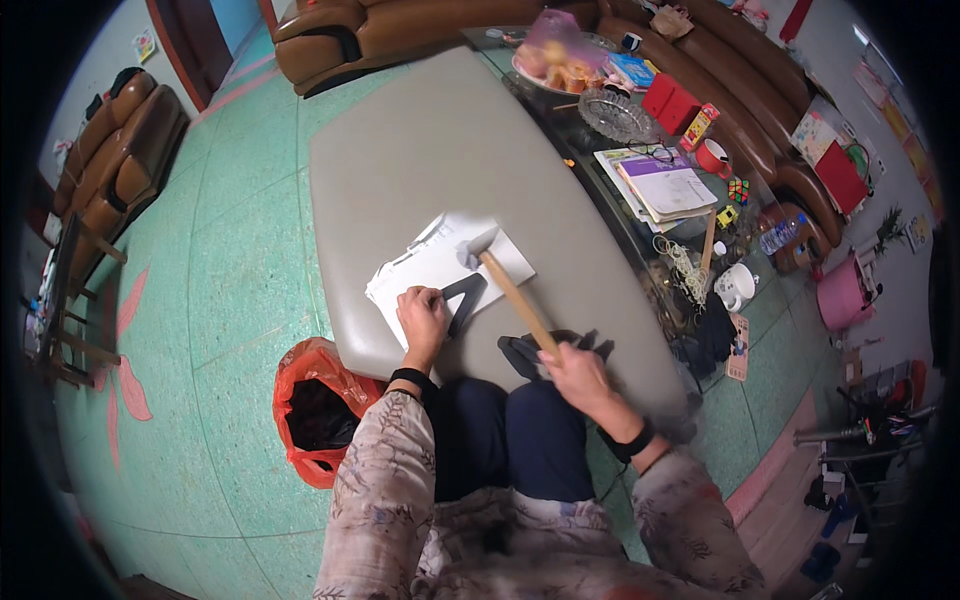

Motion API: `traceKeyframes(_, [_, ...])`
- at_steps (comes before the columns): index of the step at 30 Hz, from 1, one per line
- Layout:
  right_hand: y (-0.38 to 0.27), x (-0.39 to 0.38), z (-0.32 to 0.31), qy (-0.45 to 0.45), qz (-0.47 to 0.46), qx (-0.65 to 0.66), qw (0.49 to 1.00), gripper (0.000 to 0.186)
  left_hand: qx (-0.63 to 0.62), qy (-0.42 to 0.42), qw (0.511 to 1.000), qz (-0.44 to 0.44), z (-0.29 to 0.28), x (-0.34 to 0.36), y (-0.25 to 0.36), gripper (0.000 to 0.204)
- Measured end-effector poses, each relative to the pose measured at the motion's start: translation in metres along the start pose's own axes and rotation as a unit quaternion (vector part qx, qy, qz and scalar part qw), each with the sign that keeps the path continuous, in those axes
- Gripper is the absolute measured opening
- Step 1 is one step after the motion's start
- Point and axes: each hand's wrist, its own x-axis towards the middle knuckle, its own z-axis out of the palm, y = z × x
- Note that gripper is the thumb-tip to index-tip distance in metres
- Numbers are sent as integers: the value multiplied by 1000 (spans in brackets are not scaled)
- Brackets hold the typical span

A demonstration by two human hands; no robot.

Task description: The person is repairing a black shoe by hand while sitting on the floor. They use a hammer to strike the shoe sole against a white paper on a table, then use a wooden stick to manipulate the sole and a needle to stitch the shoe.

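My right hand (578, 376) is wrapped round the wooden handle of a hammer (517, 305). The hammer's grey head is up over a pad of white paper (515, 262) and looks slightly blurred. My left hand (424, 316) is closed at the paper's near side, its fingertips pinching one end of a dark folded strip (464, 300). The strip lies bent in a V shape on the paper, close to the hammer head. Beside my right hand are more dark pieces (520, 354), partly hidden behind the handle. The paper rests on a grey padded bench (400, 150).
An open red plastic bag (300, 385) with dark contents stands on the floor left of my knees. Along the right runs a glass table (590, 170) crowded with a glass dish (618, 114), notebooks (665, 185), cups and string. Brown sofas (420, 40) stand behind.
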Motion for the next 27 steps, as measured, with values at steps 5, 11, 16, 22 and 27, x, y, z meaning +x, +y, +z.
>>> traceKeyframes(5, [8,11,19,-32,-57,-98,993,41,13,-11,1000,-15,-2,5,-1,10])
traceKeyframes(11, [4,4,29,-20,-56,-101,993,40,9,-22,999,-31,-3,8,-3,10])
traceKeyframes(16, [7,15,26,-35,-74,-128,988,40,19,10,999,-32,-8,0,-13,8])
traceKeyframes(22, [9,16,28,-6,-100,-95,990,38,20,16,999,-27,-8,-1,-12,7])
traceKeyframes(27, [6,32,27,-6,-141,-97,985,37,7,15,1000,-24,-11,0,-16,6])
